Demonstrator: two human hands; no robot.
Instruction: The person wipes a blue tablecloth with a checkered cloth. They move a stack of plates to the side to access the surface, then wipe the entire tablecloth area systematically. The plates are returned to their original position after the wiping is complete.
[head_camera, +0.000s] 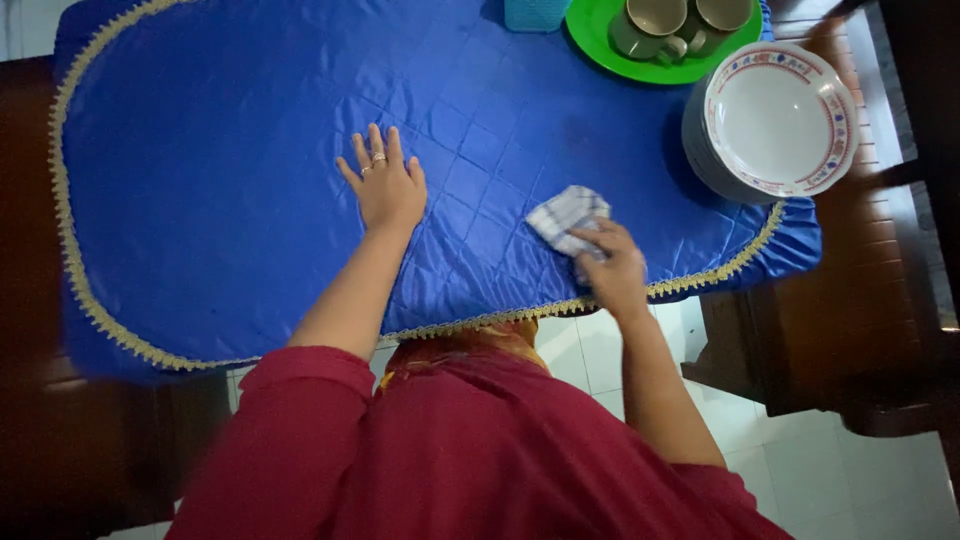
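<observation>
Desk (200, 250) was covered by a quilted blue cloth with a gold fringe, most of its surface bare. Far right corner: stack of white bowls with a red-patterned rim (775, 120), and just beside it a round green tray (600, 40) carrying two grey-green mugs (655, 25). A teal container (535, 12) sat at the top edge, mostly cut off.

Your left hand (385, 185) lay flat on the blue cover near mid-desk, fingers spread wide, holding nothing, bracing. Your right hand (612, 268) was at the near edge, fingers closed on a small checked white-and-blue rag (565, 218), which was pressed against the cover just ahead of your knuckles.

Step in hand, as I read it: wiping the cover, working the near-right patch. Next move likely called for sweeping the rag outward while the left hand kept the cloth from sliding, and stopping short of the bowl stack, which overhung the corner.
</observation>
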